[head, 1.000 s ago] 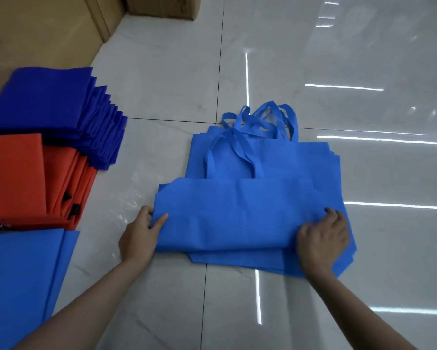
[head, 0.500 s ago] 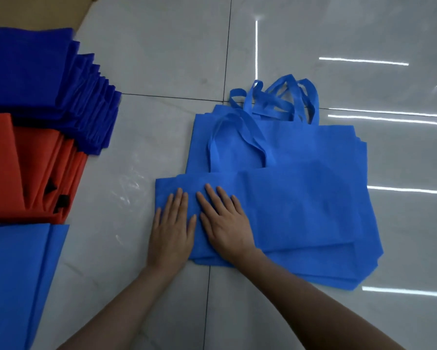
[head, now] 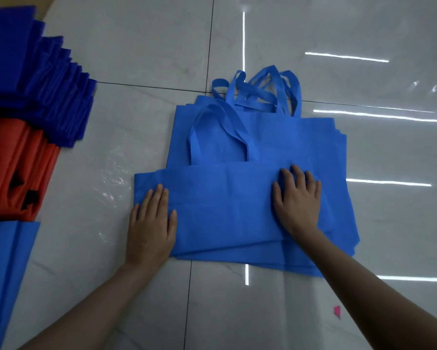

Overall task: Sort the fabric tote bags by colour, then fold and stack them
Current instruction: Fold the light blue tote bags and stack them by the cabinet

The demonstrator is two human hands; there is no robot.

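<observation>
Bright overhead light, strip glare on glossy floor point(head: 313, 34), sharp, slight wide-angle warp.

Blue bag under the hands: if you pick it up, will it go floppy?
Probably floppy: the blue bag lies folded flat, thin as cloth. Likely light, as its handles curl loosely. It might slide, since the floor looks glossy.

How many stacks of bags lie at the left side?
3: a dark blue stack at the top, an orange stack below it, a lighter blue stack at the bottom. More may lie outside the view.
</observation>
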